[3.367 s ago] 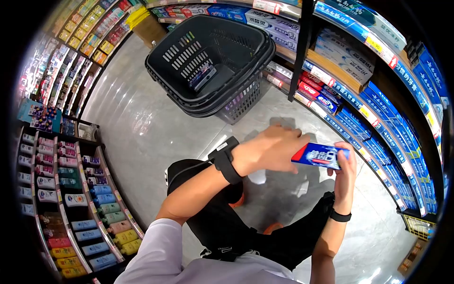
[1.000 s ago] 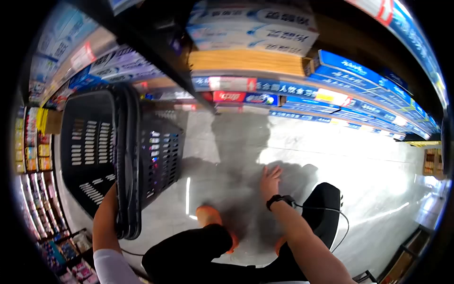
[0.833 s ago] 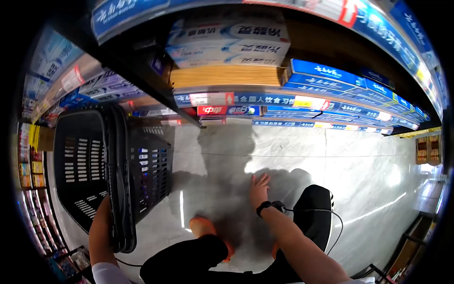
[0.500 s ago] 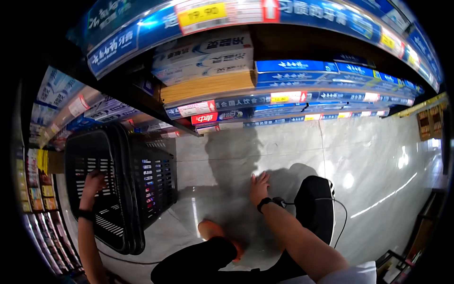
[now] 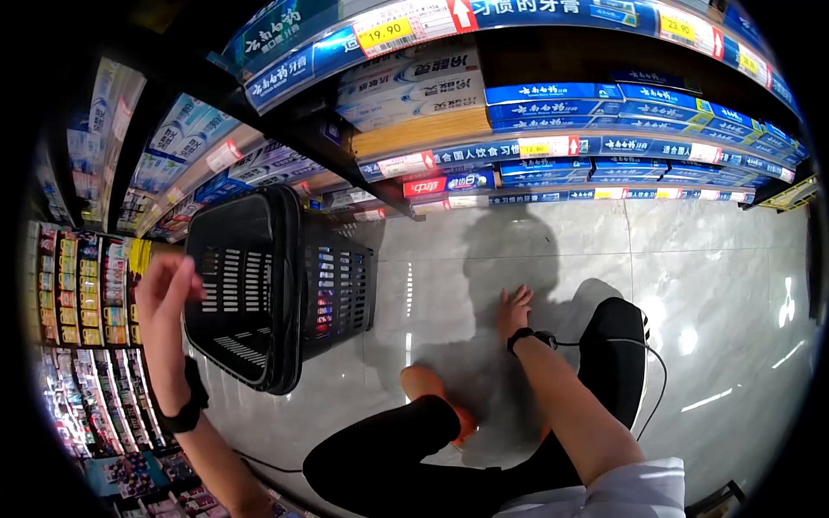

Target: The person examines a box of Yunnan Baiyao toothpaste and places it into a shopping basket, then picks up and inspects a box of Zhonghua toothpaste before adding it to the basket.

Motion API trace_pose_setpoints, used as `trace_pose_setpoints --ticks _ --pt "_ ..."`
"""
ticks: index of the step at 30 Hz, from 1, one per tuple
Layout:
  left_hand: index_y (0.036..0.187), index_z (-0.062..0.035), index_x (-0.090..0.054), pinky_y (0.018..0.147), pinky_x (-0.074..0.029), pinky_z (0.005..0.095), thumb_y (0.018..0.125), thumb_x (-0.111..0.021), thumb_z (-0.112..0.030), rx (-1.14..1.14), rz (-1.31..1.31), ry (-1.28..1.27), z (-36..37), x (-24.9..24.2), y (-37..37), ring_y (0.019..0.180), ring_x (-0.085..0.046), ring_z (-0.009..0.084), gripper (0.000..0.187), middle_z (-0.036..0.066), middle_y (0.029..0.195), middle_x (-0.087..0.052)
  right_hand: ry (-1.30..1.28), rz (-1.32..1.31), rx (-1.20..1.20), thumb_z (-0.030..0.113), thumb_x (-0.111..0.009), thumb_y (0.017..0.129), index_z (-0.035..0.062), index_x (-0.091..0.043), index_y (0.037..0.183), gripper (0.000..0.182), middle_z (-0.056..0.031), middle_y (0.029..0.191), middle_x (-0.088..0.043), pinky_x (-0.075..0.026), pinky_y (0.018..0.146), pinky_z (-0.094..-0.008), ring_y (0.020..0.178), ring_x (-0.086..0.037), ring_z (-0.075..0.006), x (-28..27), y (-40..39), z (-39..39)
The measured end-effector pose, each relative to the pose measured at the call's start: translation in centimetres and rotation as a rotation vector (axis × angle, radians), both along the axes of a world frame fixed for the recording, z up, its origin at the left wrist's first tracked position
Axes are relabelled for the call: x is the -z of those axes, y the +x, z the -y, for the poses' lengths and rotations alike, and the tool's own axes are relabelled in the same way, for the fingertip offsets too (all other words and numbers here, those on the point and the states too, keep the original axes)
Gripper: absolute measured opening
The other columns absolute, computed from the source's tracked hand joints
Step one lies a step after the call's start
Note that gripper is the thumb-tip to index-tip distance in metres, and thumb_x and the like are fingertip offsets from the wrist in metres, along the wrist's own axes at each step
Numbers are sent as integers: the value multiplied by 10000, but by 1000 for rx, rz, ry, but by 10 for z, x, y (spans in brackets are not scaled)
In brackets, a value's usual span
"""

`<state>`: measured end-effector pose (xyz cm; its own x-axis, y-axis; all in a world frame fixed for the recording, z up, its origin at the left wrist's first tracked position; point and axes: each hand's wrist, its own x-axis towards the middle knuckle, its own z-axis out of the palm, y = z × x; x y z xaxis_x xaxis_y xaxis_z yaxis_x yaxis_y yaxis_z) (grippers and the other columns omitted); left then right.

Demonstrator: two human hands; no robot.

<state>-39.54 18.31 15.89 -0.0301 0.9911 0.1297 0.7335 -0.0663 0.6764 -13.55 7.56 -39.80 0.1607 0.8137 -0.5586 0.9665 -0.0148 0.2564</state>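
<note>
My left hand (image 5: 166, 289) is raised at the left rim of a black shopping basket (image 5: 285, 345). Its fingers are loosely bent and slightly blurred, with nothing visible in them. The basket stands on the floor, its mouth facing me, with slotted walls; no goods show inside the mouth. My right hand (image 5: 516, 312) hangs over the grey tiled floor (image 5: 561, 414), palm down, fingers apart, holding nothing. A dark band circles each wrist, and a cable (image 5: 661, 371) runs from the right one past my knee.
Ahead stands a shelf with boxed toothpaste (image 5: 553, 110), grey-white boxes (image 5: 414, 86) and price tags (image 5: 384, 34). More boxes (image 5: 177, 134) fill shelves to the left. Racks of small colourful packages (image 5: 82, 293) stand at far left. My bent knee (image 5: 617, 345) is beside my right arm.
My left hand has come out of the basket's mouth to its left rim and nearer the camera. The view has shifted, so basket and shelves appear further right. My right hand stays low, fingers apart.
</note>
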Motion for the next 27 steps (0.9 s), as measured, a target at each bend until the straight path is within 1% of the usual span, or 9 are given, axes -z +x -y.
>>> trace_pose_setpoints --ticks 5,8,10,13,14,16,19,22,27 --pt "864 -47 -589 626 -408 196 855 -629 -139 176 164 38 13 17 87 661 -515 57 101 -6 732 -572 -63 -184 14 164 -451 902 92 -153 1460 637 -361 1429 -135 -503 795 -411 1271 -275 -533 -31 15 -6" --pt "864 -25 -584 579 -391 189 836 -650 -117 258 132 -69 35 54 123 654 -506 43 117 -10 728 -569 -49 -250 81 208 -376 929 165 -241 1447 537 -300 1454 -172 -483 792 -465 1287 -242 -535 -22 18 -6" --pt "859 -5 -573 539 -387 199 837 -650 -124 306 79 -142 45 86 123 624 -499 36 144 7 696 -554 37 -321 55 160 -443 900 51 -267 1409 549 -367 1396 -215 -494 815 -467 1259 -268 -543 -26 23 -1" --pt "865 13 -566 571 -406 231 837 -615 -77 395 -134 -88 51 110 129 615 -512 81 107 57 688 -579 14 -398 72 174 -481 886 36 -307 1380 542 -361 1384 -221 -493 856 -466 1246 -272 -543 -51 38 -1" --pt "870 19 -564 571 -411 241 836 -611 -75 398 -138 -130 54 113 128 618 -522 96 110 75 701 -584 145 -425 99 143 -505 863 52 -460 1281 430 -308 1303 -396 -500 828 -448 1212 -384 -466 -31 40 -1" --pt "878 7 -574 579 -439 299 832 -598 -78 408 -199 -90 62 124 121 624 -577 188 100 122 750 -605 35 -580 -91 102 -519 835 68 -603 1061 242 -201 1129 -568 -488 804 -448 1101 -522 -353 -65 68 -15" --pt "883 -9 -581 602 -455 353 822 -595 -86 382 -448 -15 70 130 115 672 -603 283 100 156 792 -607 204 -620 19 76 -527 804 81 -630 881 128 -114 970 -636 -465 774 -457 957 -595 -297 -88 93 -27" --pt "877 -34 -573 622 -460 414 820 -576 -95 376 -504 25 57 143 103 747 -595 362 84 150 840 -610 438 -585 5 75 -539 788 87 -625 879 126 -113 963 -640 -454 773 -450 918 -609 -294 -107 126 -47" --pt "848 -20 -560 627 -454 434 810 -577 -68 344 -522 47 48 158 88 743 -588 372 63 166 825 -606 570 -590 105 137 -572 797 84 -617 895 120 -115 912 -633 -423 813 -475 902 -612 -291 -152 169 -79"
